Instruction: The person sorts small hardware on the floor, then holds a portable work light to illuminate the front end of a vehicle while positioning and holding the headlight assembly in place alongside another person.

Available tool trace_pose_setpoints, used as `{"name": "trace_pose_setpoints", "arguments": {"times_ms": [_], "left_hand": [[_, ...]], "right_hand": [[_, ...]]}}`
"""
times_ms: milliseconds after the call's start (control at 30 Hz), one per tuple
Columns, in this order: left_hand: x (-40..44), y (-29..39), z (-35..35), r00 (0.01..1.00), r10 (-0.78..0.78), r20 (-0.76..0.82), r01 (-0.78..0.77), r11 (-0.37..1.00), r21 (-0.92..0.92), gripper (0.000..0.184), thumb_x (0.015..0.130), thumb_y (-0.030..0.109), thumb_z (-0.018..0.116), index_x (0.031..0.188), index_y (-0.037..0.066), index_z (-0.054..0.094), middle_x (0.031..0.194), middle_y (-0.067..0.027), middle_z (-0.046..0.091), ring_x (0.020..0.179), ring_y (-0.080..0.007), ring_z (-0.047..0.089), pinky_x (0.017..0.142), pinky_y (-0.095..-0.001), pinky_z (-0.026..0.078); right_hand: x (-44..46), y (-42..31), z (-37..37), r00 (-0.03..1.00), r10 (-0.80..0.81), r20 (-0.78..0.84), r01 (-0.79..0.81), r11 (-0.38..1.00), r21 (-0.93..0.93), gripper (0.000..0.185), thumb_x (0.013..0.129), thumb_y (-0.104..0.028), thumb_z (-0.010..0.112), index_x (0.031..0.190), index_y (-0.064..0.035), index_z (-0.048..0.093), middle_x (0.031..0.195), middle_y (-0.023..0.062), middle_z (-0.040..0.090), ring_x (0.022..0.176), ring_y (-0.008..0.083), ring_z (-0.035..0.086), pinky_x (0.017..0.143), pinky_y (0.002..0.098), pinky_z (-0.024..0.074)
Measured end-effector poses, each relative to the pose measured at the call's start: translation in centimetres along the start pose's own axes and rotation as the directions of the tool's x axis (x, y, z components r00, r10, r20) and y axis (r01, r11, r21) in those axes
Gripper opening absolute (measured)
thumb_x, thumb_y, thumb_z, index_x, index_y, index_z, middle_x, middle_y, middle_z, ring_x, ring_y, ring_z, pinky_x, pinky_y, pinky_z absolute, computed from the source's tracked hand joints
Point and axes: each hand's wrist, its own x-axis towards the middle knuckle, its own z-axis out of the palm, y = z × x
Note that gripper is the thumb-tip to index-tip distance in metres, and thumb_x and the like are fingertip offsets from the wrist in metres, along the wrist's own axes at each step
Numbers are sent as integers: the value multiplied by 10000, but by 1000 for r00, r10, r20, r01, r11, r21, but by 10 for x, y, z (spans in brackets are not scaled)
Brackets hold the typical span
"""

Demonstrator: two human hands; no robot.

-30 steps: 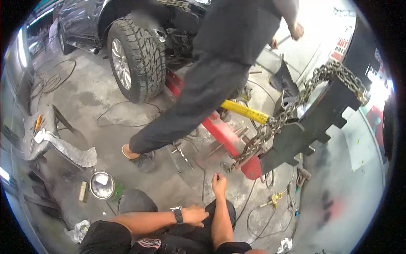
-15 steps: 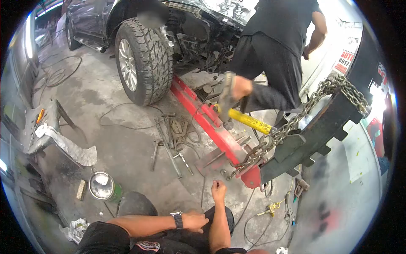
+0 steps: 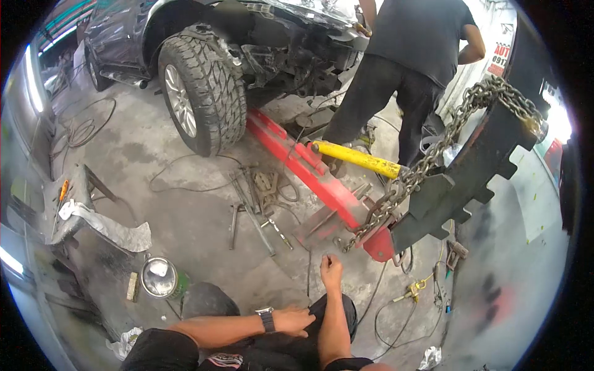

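Note:
My left hand (image 3: 294, 321), below a wristwatch (image 3: 266, 319), rests over my dark-clothed lap beside my right forearm, its fingers stretched out with nothing in them. My right hand (image 3: 332, 272) is raised above my knee with its fingers curled together; anything inside them is too small to make out. Just beyond it are the end of a rusty chain (image 3: 427, 164) and the red beam (image 3: 309, 176) of a frame puller. A yellow hydraulic cylinder (image 3: 359, 159) slants from the beam to the black toothed upright (image 3: 461, 170).
A co-worker (image 3: 411, 80) stands at the dismantled front of a car, near its wheel (image 3: 201, 93). Metal bars (image 3: 253, 216) lie on the floor. On the left are a chair (image 3: 77, 204) with a cloth and screwdriver, and a can (image 3: 159, 278). Cables (image 3: 402, 318) trail at right.
The co-worker's raised foot has come down behind the yellow cylinder, and the body is more upright. My view has shifted slightly; my hands keep nearly the same pose.

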Motion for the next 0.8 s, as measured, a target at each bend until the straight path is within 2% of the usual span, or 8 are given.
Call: {"name": "trace_pose_setpoints", "arguments": {"times_ms": [167,267,333,433,533,667,800], "left_hand": [[8,-4,1,1000,-27,-6,27,1000,-7,502,860,344,703,1161,-18,528,981,-247,619,939,-445,626,777,-525,515],[-1,5,1,998,-40,-56,36,997,-68,484,847,320,717,1161,-6,547,993,-225,624,955,-422,617,817,-507,505],[1,6,6,999,-29,-38,28,999,-31,492,840,313,724,1185,8,550,1014,-215,621,963,-407,614,826,-500,498],[-2,15,5,999,-16,-42,15,1000,-22,512,831,311,732,1211,18,552,1030,-206,617,965,-394,611,817,-499,490],[-6,19,-2,999,26,-48,-29,998,-63,510,835,315,729,1220,32,552,1023,-202,613,963,-396,606,809,-504,482],[-1,9,4,997,72,-39,-76,991,-108,498,852,325,710,1239,58,548,999,-200,607,965,-399,602,803,-505,476],[10,9,-14,977,152,146,-94,935,-342,524,885,354,678,1286,55,524,1019,-224,600,973,-424,585,802,-516,475]], "right_hand": [[5,-14,-9,995,-84,-57,81,995,-51,235,911,-166,628,811,45,612,648,223,586,568,326,581,568,413,455],[3,-39,-22,999,50,17,-49,998,-35,218,908,-158,632,846,51,637,685,240,608,600,364,605,587,406,464],[3,-63,-34,995,73,65,-76,996,38,216,912,-150,623,917,63,657,815,268,652,761,443,640,676,459,491],[-6,-67,-45,979,52,195,-42,998,-54,224,903,-162,637,976,48,659,892,265,663,806,439,643,711,470,497],[-15,-85,-66,921,140,364,-81,982,-172,253,895,-172,642,1056,23,648,955,264,663,856,444,645,745,494,502],[-29,-82,-88,903,183,389,-62,951,-302,308,880,-144,674,1122,42,630,933,273,654,825,425,644,738,465,499],[-41,-88,-121,866,278,415,-103,912,-396,376,881,-174,678,1181,37,596,969,282,653,854,451,639,749,485,504]]}}
